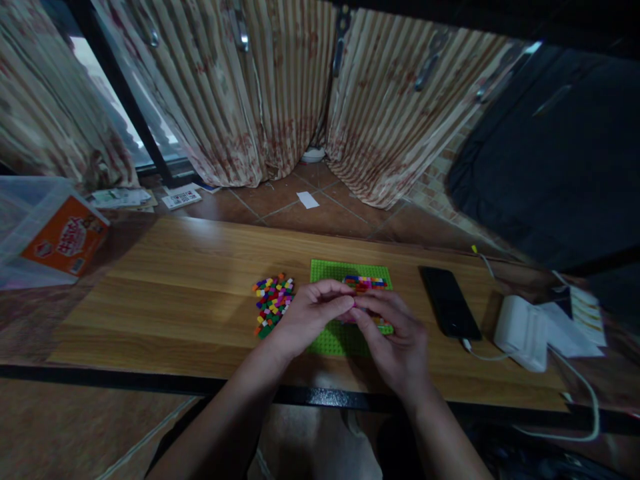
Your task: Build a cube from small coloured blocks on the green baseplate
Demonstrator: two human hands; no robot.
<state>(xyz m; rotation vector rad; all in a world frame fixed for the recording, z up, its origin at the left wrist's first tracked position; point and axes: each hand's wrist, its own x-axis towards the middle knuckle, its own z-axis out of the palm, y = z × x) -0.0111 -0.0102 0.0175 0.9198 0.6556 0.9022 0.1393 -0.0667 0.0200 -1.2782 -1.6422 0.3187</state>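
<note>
My left hand [316, 308] and my right hand [395, 333] meet fingertip to fingertip above a green studded baseplate [325, 270]. Both are closed in a pinch around a small pink toy brick [355, 302], mostly covered by the fingers. Behind and under them, rows of coloured bricks [367, 282] sit on the baseplate, partly hidden by my hands. Left of the baseplate, beside my left wrist, lies a loose pile of small bricks [273, 301] in many colours.
A black phone [450, 303] with a cable lies right of the baseplate, near a white charger box [523, 332] and papers. At the far left stands a clear plastic bin [37, 230] with an orange label. The wooden table's dark front edge [330, 397] runs below my forearms.
</note>
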